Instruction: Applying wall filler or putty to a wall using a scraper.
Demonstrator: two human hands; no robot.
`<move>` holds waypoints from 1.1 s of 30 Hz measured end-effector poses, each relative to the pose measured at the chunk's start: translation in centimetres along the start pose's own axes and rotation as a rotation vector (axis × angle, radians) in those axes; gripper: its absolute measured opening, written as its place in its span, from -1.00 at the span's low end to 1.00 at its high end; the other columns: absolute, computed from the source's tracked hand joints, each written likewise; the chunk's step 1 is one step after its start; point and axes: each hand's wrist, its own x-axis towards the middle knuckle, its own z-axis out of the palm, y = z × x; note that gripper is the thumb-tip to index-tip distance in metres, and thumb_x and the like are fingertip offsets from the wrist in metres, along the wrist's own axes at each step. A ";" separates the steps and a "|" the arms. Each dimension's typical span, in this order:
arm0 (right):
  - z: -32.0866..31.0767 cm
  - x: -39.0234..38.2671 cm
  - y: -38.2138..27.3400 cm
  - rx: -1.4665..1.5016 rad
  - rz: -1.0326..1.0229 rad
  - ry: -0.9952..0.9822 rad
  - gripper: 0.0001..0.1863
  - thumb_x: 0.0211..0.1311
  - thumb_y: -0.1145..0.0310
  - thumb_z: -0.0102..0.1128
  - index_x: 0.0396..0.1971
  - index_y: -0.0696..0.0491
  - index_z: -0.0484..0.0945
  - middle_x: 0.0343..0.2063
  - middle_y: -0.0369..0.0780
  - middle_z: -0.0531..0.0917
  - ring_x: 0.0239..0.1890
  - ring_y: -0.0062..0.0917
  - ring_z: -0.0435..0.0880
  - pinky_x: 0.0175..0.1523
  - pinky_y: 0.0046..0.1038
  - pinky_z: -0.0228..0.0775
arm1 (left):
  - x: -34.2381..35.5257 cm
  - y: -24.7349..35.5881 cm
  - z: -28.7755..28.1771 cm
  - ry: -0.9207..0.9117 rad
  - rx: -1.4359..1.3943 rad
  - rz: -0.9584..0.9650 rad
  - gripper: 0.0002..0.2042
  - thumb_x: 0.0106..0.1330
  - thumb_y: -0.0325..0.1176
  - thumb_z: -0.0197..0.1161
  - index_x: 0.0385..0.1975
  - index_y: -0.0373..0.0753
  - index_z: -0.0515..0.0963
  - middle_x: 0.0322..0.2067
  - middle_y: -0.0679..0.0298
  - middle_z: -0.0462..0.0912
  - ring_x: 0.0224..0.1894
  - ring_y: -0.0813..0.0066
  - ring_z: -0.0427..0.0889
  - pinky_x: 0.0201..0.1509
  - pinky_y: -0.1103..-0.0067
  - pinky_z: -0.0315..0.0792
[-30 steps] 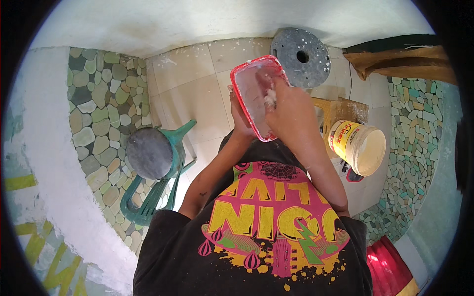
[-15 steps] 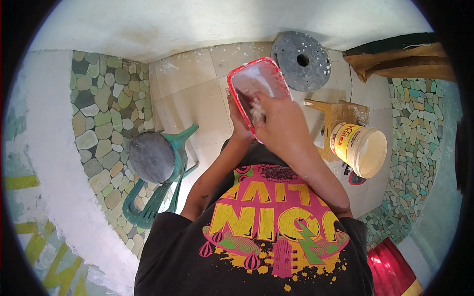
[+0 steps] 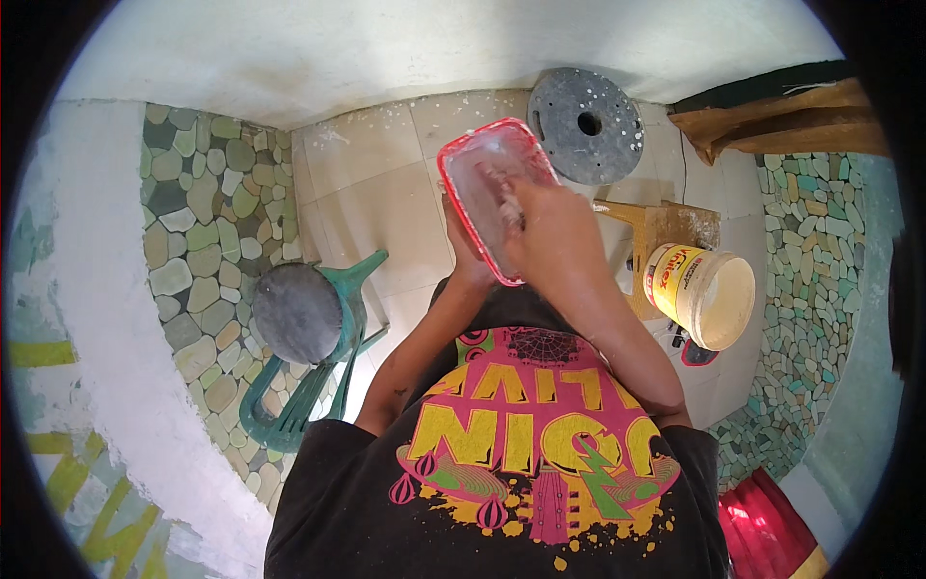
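A red-rimmed rectangular tub [image 3: 470,226] is held tilted in front of my chest, its inside coated with a whitish, wet-looking substance. My left hand [image 3: 466,253] grips the tub from its left side and underneath, with most of its fingers hidden behind the wall. Over the tub's near right edge reaches my right hand [image 3: 557,228], closed, its smeared fingertips down in the pale substance. Whatever the right fingers hold is blurred and covered by the hand.
To the left stands a green chair [image 3: 352,289] with a dark round seat [image 3: 297,314]. A grey disc [image 3: 569,145] with a centre hole lies near the far wall. At right, a yellow-and-white bucket [image 3: 680,280] sits by a small wooden stool [image 3: 675,227]. Brown cloth [image 3: 781,121] hangs far right.
My right hand has shifted slightly within the tub, stirring the pale substance across its inside. The tub has moved a little left and nearer; my left hand keeps its grip.
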 end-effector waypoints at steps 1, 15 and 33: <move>-0.4 0.3 0.3 -0.072 0.030 0.030 -0.74 -0.01 0.48 0.19 -0.25 0.18 0.60 -0.49 0.09 0.62 -0.35 0.02 0.63 -0.20 -0.08 0.49 | -0.2 0.2 0.4 -0.028 -0.035 0.001 -0.25 0.41 0.31 -0.32 0.36 -0.18 0.17 0.30 0.13 0.32 0.32 0.17 0.34 0.42 0.25 0.18; -1.0 -0.8 -0.4 -0.175 -0.013 -0.031 -0.67 -0.03 0.48 0.21 -0.17 0.12 0.59 -0.41 0.00 0.66 -0.37 -0.09 0.67 -0.25 -0.15 0.51 | -0.4 0.1 0.7 -0.102 -0.127 -0.010 -0.25 0.40 0.32 -0.26 0.38 -0.16 0.14 0.32 0.15 0.28 0.34 0.17 0.29 0.42 0.28 0.16; 0.0 0.1 0.6 -0.286 0.033 -0.020 -0.78 -0.03 0.47 0.20 -0.31 0.15 0.56 -0.44 -0.02 0.67 -0.41 -0.14 0.70 -0.26 -0.19 0.56 | -0.1 -0.3 1.8 -0.107 -0.046 0.027 -0.21 0.40 0.32 -0.32 0.42 -0.18 0.05 0.39 0.15 0.18 0.40 0.18 0.21 0.50 0.26 0.02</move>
